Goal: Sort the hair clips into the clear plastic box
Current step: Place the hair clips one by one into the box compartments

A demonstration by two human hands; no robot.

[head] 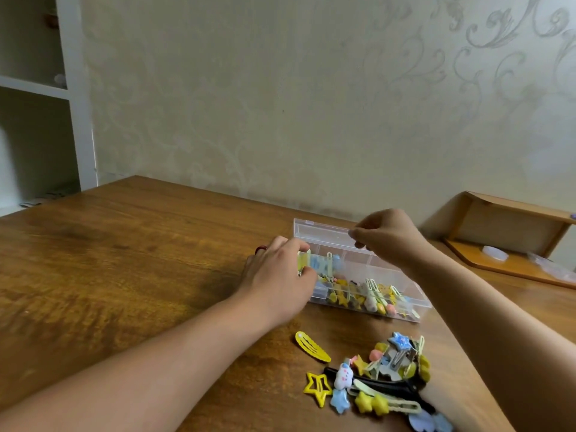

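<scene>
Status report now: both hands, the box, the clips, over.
Left hand pinches a yellow clip at clear plastic box. Right hand pinches the lid edge. Loose clips wait on table. Nothing blocks.

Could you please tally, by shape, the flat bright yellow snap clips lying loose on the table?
Oval yellow snap clip: 1
Star-shaped yellow snap clip: 1
Total: 2

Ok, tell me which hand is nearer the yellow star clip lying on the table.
Left. The left hand is at the box's left end, above the yellow star clip; the right hand is farther off, at the box's lid.
</scene>
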